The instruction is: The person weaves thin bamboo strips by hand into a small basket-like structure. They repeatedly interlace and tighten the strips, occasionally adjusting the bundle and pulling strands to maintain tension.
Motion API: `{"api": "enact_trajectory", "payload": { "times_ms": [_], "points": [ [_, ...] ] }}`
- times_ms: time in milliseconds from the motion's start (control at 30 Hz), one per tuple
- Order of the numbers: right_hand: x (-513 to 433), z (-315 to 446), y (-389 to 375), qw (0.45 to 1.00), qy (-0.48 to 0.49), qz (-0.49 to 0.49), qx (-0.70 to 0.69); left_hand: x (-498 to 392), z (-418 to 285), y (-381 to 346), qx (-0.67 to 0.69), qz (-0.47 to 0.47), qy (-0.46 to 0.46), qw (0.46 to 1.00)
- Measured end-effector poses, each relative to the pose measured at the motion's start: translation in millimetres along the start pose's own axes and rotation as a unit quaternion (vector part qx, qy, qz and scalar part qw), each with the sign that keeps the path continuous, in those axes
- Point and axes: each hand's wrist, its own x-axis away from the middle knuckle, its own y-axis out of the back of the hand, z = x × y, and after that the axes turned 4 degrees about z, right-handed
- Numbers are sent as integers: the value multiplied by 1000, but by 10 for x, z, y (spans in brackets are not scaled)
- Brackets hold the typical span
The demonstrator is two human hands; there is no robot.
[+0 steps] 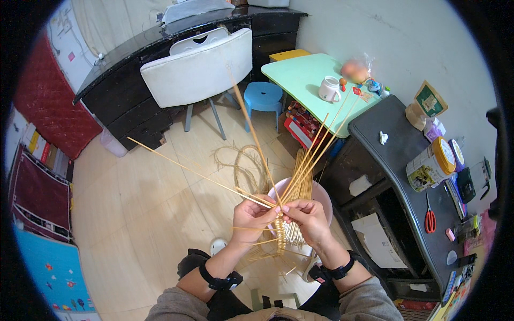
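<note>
Between my two hands is a braid of straw-coloured stalks (pixel 280 236), its woven part hanging down below my fingers. Long loose stalks (pixel 309 158) fan out from its top, several to the upper right and others to the upper left. My left hand (pixel 253 214) pinches the braid and the left-pointing stalks between thumb and fingers. My right hand (pixel 307 216) grips the same crossing point from the other side, its thumb close to the left thumb. Behind the hands, a pale pink basin (pixel 324 200) holds a thick bundle of stalks (pixel 303 176), partly hidden by my right hand.
Coiled stalks (pixel 251 168) lie on the tiled floor (pixel 160 208). A blue stool (pixel 263 96) stands by a light-green table (pixel 305 72) with a mug (pixel 330 88). At right, a dark cabinet (pixel 397 140) carries red-handled scissors (pixel 430 218) and a tin (pixel 427 166). A white chair (pixel 196 68) stands ahead.
</note>
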Motion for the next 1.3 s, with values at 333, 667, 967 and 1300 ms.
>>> {"api": "enact_trajectory", "payload": {
  "times_ms": [333, 667, 967, 1300],
  "points": [
    [-23, -46, 12, 990, -88, -19, -110, 4, 60, 17, 33, 75, -12, 997],
    [-17, 5, -56, 981, 109, -11, 158, -39, 109, 79, -2, 52, 93, 994],
    [-17, 37, -54, 991, 55, -27, 120, -13, -2, 95, -14, 63, 118, 991],
    [-28, 64, -11, 991, 32, -19, 127, -47, 13, 129, 60, 93, 173, 979]
  ]
}}
